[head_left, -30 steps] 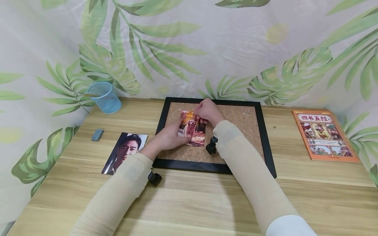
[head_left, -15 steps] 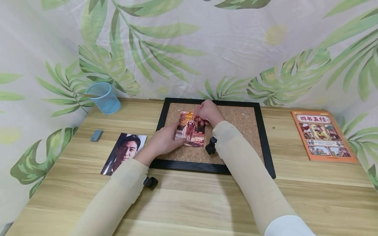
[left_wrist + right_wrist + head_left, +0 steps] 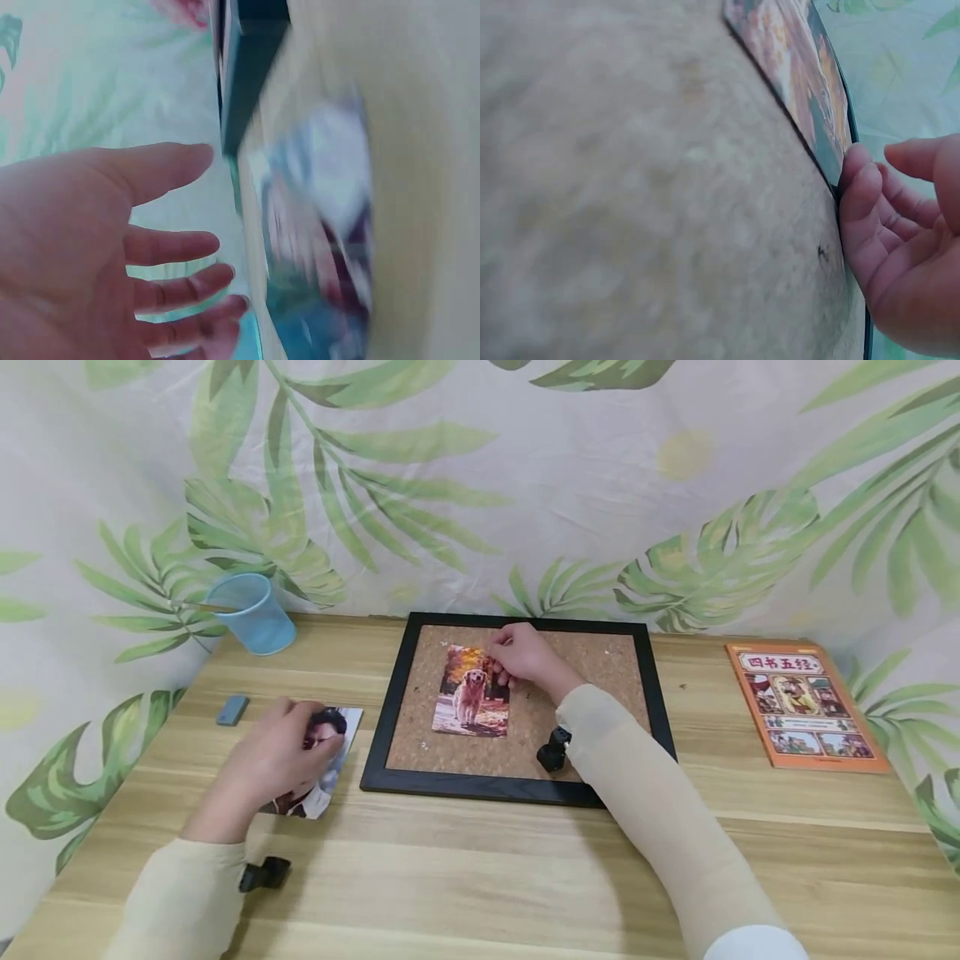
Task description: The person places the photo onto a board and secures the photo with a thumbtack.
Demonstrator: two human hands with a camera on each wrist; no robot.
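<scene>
A dog photo lies on the left part of the black-framed corkboard. My right hand is at its upper right corner, fingers bent. In the right wrist view, fingertips touch or nearly touch the corner of the dog photo, the thumb stands apart, and no held thing shows. My left hand hovers over a portrait photo left of the board, covering part of it. The left wrist view shows the left hand with spread fingers, apart from the blurred portrait photo.
A blue mesh pen cup leans at the back left, with a thin stick in it. Near it lies a small blue-grey block. An orange book lies at the right. A leaf-patterned cloth hangs behind the wooden table.
My left hand has let go of the dog photo and moved left and toward me, over the portrait photo. The right hand stays by the dog photo's corner. The head view has shifted slightly.
</scene>
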